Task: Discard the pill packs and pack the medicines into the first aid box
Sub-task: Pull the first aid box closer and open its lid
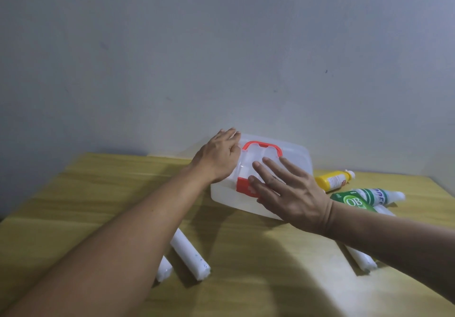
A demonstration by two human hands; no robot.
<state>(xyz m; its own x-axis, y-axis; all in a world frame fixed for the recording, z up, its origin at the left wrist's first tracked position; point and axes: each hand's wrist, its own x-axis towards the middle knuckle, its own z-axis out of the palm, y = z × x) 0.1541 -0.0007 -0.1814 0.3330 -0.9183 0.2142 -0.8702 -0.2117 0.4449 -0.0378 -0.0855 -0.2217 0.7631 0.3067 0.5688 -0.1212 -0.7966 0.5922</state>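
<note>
A translucent white first aid box [294, 166] with a red handle and a red front latch stands on the wooden table, its lid down. My left hand [218, 156] rests on the lid's left edge. My right hand [288, 191] hovers over the front of the box with fingers spread, covering part of the red latch. To the right of the box lie a yellow bottle [332, 181], a green and white bottle [379, 196] and a green OB pack [354, 202]. No pill packs are visible.
Two white rolls [189, 257] lie on the table [246, 255] under my left forearm. Another white roll [362, 259] lies under my right forearm. A grey wall stands right behind the table.
</note>
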